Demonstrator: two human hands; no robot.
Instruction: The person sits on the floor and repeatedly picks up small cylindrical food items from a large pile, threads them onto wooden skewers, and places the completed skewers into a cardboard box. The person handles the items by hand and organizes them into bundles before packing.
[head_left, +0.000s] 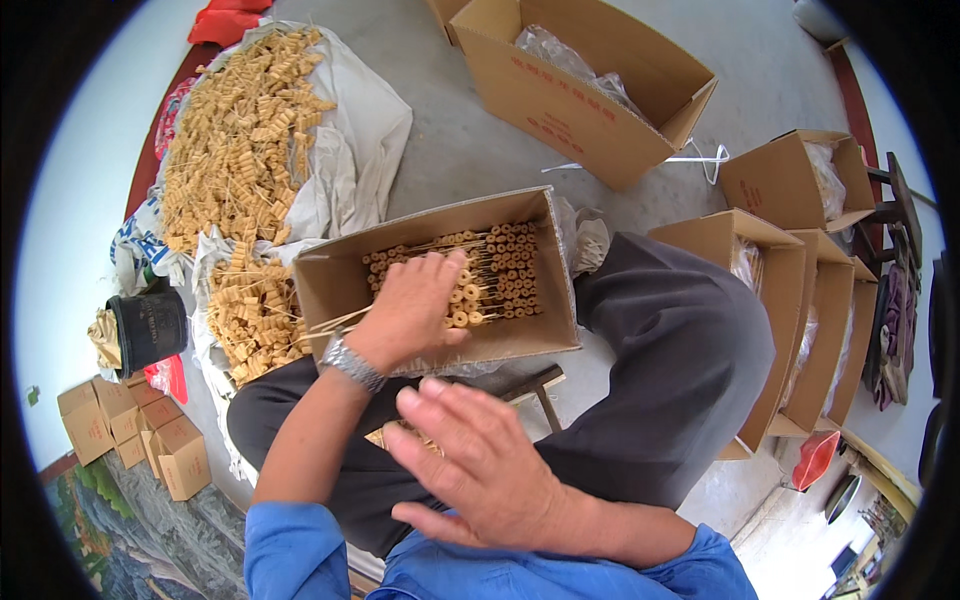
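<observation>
An open cardboard box (435, 225) stands between my knees. Inside it, skewers threaded with tan ring-shaped pieces (512, 270) lie in rows, ring ends showing. My left hand (416, 304), with a metal watch on the wrist, is palm down inside the box over a bunch of skewers (466, 306). Their rings show beyond its fingers, and thin sticks (337, 322) jut out to the left past the wrist. The palm side of its grip is hidden. My right hand (480, 465) hovers empty above my lap, slightly blurred, fingers apart.
To the left, a large heap of tan skewers (240, 142) lies on white sheeting (367, 112), with a smaller heap (255, 315) nearer. A black bucket (150, 330) stands beside them. A big open carton (570, 97) is ahead; several plastic-lined cartons (765, 240) line the right.
</observation>
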